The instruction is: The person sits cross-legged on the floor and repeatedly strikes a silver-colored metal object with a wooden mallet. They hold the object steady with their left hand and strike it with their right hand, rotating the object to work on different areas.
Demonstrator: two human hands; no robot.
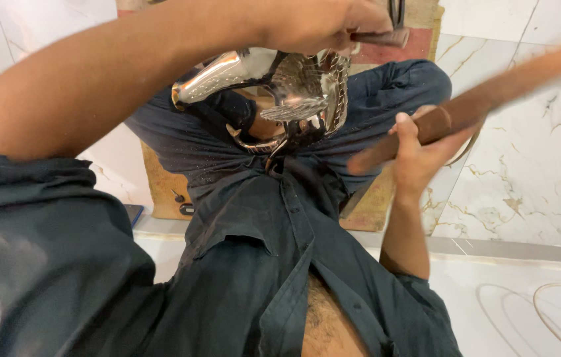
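Two hands work over a shiny embossed metal piece [294,92] resting on the person's lap. Left hand [320,23] pinches a small dark tool [379,38] just above it; right hand [419,142], beside it, grips a blurred wooden stick [472,106].

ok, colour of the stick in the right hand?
Brown wooden stick, motion-blurred; right hand grips it. Head view.

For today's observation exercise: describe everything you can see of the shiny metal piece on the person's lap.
The shiny metal piece looks like polished silver-coloured sheet metal, curved and mirror-bright, with a smooth spout-like part at left and a patterned, scale-like edge at right. It lies on the dark trousers. The left hand presses a tool against its top; the right hand is apart from it.
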